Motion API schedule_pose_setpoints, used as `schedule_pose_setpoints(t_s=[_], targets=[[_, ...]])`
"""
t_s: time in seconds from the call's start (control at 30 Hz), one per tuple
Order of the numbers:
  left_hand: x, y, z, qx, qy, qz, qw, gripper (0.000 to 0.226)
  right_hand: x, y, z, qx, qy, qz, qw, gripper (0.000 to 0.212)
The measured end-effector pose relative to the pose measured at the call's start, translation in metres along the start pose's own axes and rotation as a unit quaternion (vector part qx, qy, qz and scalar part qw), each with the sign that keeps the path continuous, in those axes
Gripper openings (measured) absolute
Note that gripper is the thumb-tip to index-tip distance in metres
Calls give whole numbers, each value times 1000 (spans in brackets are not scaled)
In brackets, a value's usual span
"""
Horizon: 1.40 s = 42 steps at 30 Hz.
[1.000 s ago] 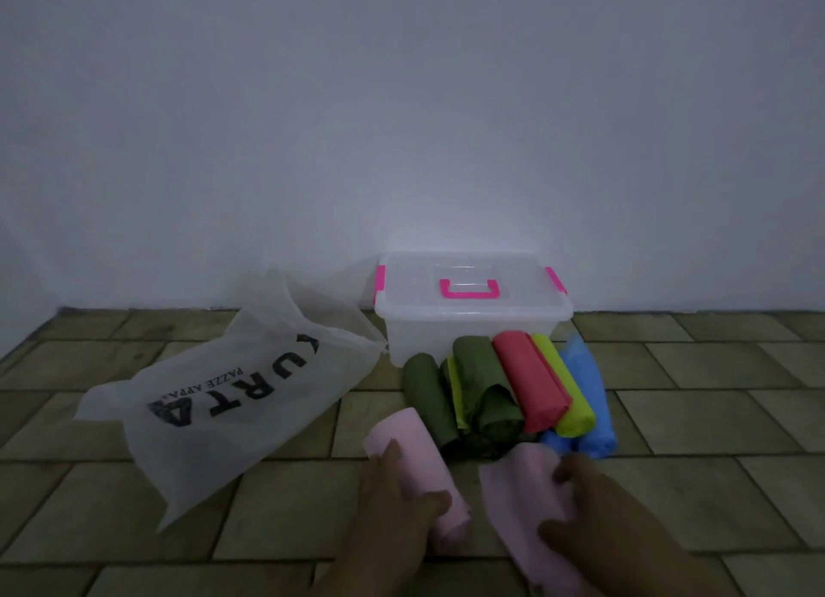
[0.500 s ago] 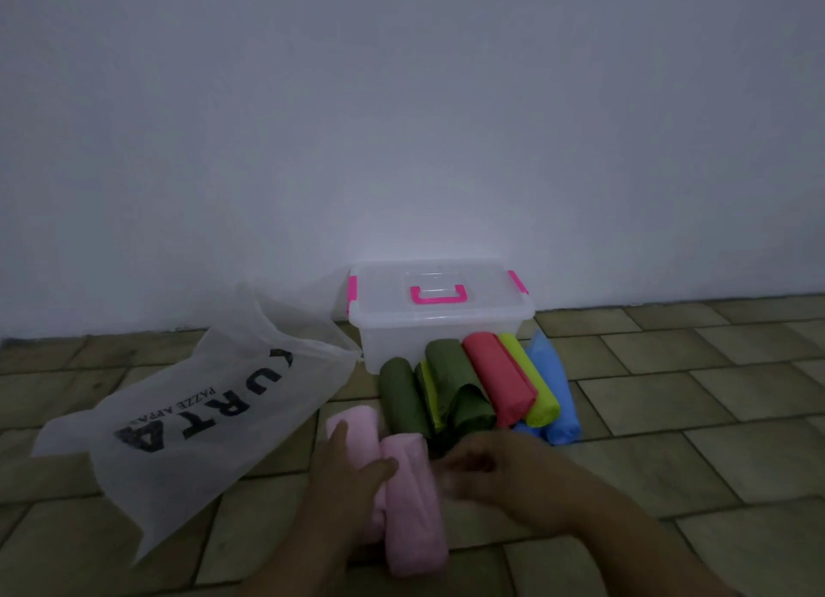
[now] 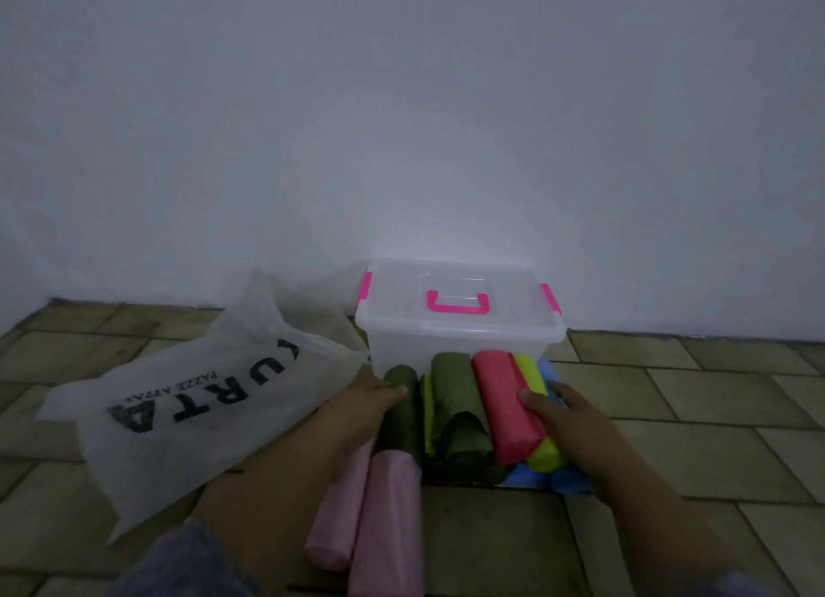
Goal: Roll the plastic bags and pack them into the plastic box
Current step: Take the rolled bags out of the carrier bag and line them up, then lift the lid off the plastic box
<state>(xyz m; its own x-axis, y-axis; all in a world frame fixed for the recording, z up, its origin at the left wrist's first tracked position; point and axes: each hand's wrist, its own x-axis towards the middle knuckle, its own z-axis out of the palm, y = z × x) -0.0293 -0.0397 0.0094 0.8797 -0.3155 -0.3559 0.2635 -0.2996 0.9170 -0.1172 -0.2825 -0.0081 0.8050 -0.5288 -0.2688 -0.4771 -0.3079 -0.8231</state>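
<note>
A clear plastic box point(image 3: 460, 328) with a pink handle and clips stands shut against the wall. In front of it lie rolled bags side by side: dark green point(image 3: 455, 404), red point(image 3: 504, 409), lime point(image 3: 542, 456), and blue point(image 3: 558, 482) underneath. Two pink rolls point(image 3: 384, 520) lie nearer to me. My left hand point(image 3: 357, 413) rests against the leftmost dark green roll point(image 3: 402, 418), fingers flat. My right hand point(image 3: 571, 422) lies over the red and lime rolls, fingers spread; I cannot tell if it grips them.
A large white bag printed with black letters point(image 3: 187, 400) lies open on the tiled floor to the left of the box. A plain white wall point(image 3: 402, 128) runs right behind the box. Olive floor tiles point(image 3: 714, 395) stretch to the right.
Both hands left the pink rolls and moved forward to the coloured rolls by the box. The second pink bag is now a roll beside the first.
</note>
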Motion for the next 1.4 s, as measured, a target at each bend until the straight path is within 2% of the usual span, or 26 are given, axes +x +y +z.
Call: schedule_pose_setpoints(t_s=[0.1,0.2,0.33,0.43,0.5,0.57,0.67,0.73,0.77,0.83,0.9,1.03,1.17,1.23,1.33,1.4], targets=[[-2,-9,-4,0,18,-3,1000,52,-7,-1,18,34,-8,-9,999,79],[-1,-17,-10,-18,49,-8,999,41,-12,-9,37,34,-6,-43,998,70],[0,-20,-17,-7,84,-9,996,45,-10,-19,50,28,-16,-75,997,59],[-3,-20,-18,9,88,-6,996,50,-7,-20,48,1,-29,-74,997,66],[-4,-16,-18,58,136,34,988,47,-3,-18,41,-33,-39,-49,997,76],[-4,-5,-23,108,212,104,966,45,3,-18,28,-20,-4,-19,1000,75],[14,26,-39,83,262,175,945,46,18,-28,3,93,145,-29,985,55],[38,51,-46,55,232,144,961,51,36,-41,-13,129,211,-38,968,57],[50,63,-47,44,205,104,972,55,46,-50,-20,142,213,-40,966,58],[71,77,-44,-6,156,25,987,57,63,-69,-27,138,176,-37,974,50],[88,79,-42,-70,134,-16,988,51,78,-86,-27,113,131,-25,985,38],[105,78,-46,-91,154,-50,983,51,103,-98,-10,55,132,-7,990,60],[114,73,-49,-96,189,-55,976,52,114,-100,0,23,152,2,988,48],[114,73,-49,-131,191,-61,971,47,111,-99,-1,63,162,12,985,42],[110,75,-53,-227,178,-114,951,28,114,-85,-3,209,130,66,967,42],[107,75,-57,-244,163,-132,947,21,113,-76,-6,257,49,90,961,34]])
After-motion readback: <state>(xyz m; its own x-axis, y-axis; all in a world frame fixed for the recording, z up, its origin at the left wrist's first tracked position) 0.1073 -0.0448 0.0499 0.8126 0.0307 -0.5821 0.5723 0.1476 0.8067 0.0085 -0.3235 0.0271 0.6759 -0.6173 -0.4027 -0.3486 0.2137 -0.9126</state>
